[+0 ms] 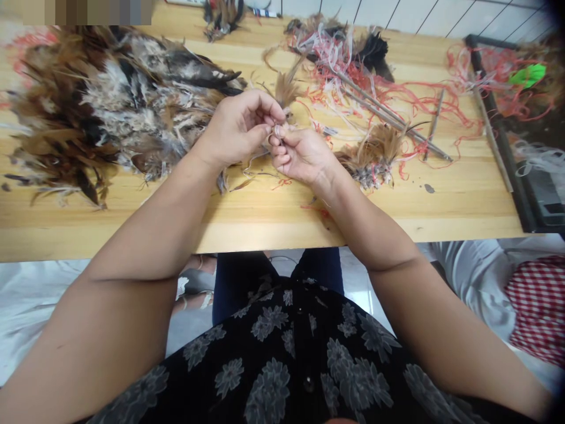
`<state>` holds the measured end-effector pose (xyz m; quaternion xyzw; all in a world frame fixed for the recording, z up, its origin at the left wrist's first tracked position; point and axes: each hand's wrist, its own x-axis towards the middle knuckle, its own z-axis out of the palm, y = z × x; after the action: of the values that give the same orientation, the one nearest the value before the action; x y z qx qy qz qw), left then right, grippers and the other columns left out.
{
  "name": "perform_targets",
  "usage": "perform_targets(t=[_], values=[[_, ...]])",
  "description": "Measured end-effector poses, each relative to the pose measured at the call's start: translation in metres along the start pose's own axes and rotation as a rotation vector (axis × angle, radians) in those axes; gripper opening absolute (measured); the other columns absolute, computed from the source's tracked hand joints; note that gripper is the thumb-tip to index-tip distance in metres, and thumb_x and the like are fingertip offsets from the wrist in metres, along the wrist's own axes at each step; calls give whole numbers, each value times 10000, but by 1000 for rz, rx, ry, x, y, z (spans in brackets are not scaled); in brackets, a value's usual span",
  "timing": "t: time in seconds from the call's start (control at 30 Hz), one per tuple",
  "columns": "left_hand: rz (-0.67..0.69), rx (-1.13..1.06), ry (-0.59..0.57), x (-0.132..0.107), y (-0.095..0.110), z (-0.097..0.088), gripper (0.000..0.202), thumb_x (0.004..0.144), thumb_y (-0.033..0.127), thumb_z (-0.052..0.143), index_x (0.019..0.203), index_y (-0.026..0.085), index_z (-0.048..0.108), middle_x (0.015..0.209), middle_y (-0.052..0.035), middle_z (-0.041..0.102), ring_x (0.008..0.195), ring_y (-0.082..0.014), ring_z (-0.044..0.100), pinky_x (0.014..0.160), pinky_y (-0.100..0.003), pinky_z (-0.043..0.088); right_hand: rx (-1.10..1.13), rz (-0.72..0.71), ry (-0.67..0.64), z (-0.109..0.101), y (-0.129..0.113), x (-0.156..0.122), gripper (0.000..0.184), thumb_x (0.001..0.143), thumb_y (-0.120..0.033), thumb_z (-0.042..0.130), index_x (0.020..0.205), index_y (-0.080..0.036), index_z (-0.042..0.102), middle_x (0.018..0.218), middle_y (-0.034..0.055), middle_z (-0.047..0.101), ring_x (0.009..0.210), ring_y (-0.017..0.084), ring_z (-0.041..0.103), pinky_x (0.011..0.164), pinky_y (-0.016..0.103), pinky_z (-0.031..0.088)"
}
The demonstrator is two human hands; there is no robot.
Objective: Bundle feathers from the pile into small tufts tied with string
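Note:
My left hand (238, 126) and my right hand (302, 154) meet over the wooden table (265, 218), fingertips pinched together. Between them they grip the stem end of a small tan feather tuft (286, 89) that fans upward behind my fingers. A thin pale string trails down from the pinch toward the table. A big heap of brown, black and white feathers (106, 106) lies to the left of my left hand. A bound bundle of tan feathers (373, 156) rests just right of my right hand.
Tangled red and white strings (353, 65) and thin sticks (392, 118) cover the far right of the table. A black tray (498, 123) with more string and a green scrap (527, 75) sits at the right edge. Red checked cloth (541, 306) lies below.

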<state>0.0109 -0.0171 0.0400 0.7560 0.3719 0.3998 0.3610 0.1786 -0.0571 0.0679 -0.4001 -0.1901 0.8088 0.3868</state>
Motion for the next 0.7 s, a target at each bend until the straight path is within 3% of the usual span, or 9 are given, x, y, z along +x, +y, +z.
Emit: perform_targets(t=[0.13,0.27,0.33,0.47,0.57,0.7], values=[[72,170,-11,1,-3,-7,269,836,551,828,959,324,753,1052,-88,777,937,-315,632,963,-613,590,-8,-2,6,1,0,-2,326,1173,-153,511,852,-204,494,614,-93,468,499,40,369,486,107,252],[130,307,-66,5,-12,-17,162,853,408,795,990,325,773,1102,-53,798,1043,-306,651,1023,-532,592,-35,3,12,0,0,-2,312,1141,-112,533,844,-205,509,609,-89,482,508,46,381,483,116,268],[234,333,-108,9,-20,-24,164,910,401,778,1044,306,784,1117,-57,794,1080,-300,682,1040,-519,609,-9,3,-4,-2,1,0,314,1139,-101,535,838,-191,529,605,-88,509,519,32,432,499,105,303],[520,351,-202,18,-37,-36,366,985,481,783,1177,170,799,1088,-85,747,1058,-286,742,1002,-536,651,29,-23,-3,-7,3,4,266,1093,-117,627,838,-195,613,649,-77,609,586,39,547,558,144,383],[582,337,-186,21,-42,-41,444,972,521,841,1204,142,816,1074,-69,735,966,-245,749,974,-518,666,1,-64,-13,-9,4,5,247,1010,-111,689,798,-224,630,689,-65,642,654,76,590,610,198,415],[675,315,-121,19,-37,-40,459,984,563,865,1192,154,852,1035,-57,746,878,-223,771,804,-382,656,-37,-75,-78,-13,3,7,184,978,-134,711,834,-225,642,709,-69,629,705,74,588,669,202,408]])
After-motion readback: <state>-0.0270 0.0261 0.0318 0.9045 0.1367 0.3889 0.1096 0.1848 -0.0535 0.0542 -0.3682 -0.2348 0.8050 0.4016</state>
